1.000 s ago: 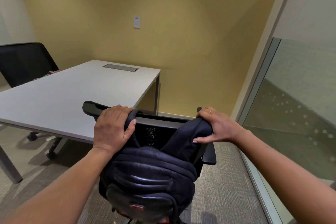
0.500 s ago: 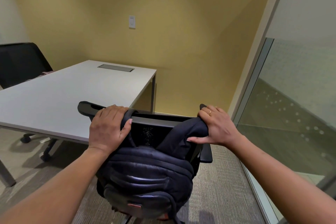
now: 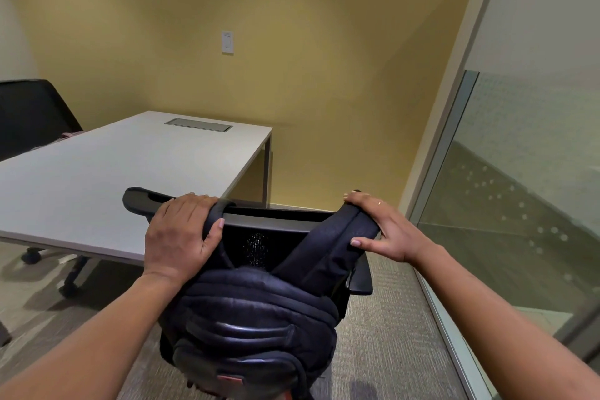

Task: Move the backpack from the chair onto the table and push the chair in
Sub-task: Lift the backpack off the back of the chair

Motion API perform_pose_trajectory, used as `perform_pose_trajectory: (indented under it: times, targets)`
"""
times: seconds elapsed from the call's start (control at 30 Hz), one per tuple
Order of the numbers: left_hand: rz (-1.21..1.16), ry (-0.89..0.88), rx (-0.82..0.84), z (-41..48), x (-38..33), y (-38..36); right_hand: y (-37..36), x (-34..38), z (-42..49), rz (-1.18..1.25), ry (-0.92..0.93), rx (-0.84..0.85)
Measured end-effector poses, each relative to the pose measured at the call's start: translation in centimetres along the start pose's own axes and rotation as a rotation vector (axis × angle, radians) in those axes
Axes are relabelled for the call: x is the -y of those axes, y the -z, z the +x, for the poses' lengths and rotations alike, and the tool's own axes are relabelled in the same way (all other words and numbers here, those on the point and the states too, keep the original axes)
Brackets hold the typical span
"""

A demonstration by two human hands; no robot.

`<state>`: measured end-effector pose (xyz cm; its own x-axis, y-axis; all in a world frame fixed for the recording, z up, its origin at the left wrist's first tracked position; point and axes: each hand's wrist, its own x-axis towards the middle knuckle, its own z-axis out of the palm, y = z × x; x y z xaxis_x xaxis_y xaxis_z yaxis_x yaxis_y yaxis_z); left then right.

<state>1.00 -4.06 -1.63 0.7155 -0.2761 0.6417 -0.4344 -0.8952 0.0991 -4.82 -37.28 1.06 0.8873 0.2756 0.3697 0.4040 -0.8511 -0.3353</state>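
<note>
Lifting the backpack (image 3: 256, 312) off the chair (image 3: 360, 279) looks to be the step in hand. The bag hangs on the near side of the chair's back, slung by its two straps over the top rail (image 3: 269, 224). It is not on the desk (image 3: 97, 172), so neither part of the task is done.

The left hand (image 3: 180, 234) lies over the left strap (image 3: 212, 216) where it crosses the rail, with the fingers curled over the top and the thumb on the near side. The right hand (image 3: 386, 230) grips the right strap (image 3: 337, 237) at the rail's right corner, fingers over it and thumb along the lower edge. I cannot tell whether either hand also clasps the rail beneath.

To do this well, I would raise both straps together, straight up, until the loops clear the rail. A one-sided pull would likely drag the chair round or snag the other strap. The right strap hangs close to the armrest (image 3: 363, 286) and should be kept from catching there. The bag looks full, so it should be lifted close to the body, carried left and set down well inside the desk's near edge.
</note>
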Motion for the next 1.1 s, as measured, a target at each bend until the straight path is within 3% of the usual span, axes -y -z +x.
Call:
perform_pose_trajectory:
  times: [0.5, 0.6, 0.83, 1.1]
  targets:
    - [0.003, 0.006, -0.002, -0.3, 0.0, 0.0, -1.2, 2.1, -0.8, -0.095, -0.033, -0.314]
    - [0.000, 0.011, 0.000, -0.2, 0.1, -0.1, -1.0, 2.0, -1.4, -0.109, -0.067, -0.270]
    - [0.002, 0.008, 0.016, -0.2, 0.1, -0.1, 0.6, 1.7, -2.0, -0.027, -0.067, 0.018]
    - [0.011, -0.004, 0.022, -0.2, 0.1, 0.0, -0.9, 2.9, -2.4, -0.169, -0.069, -0.180]
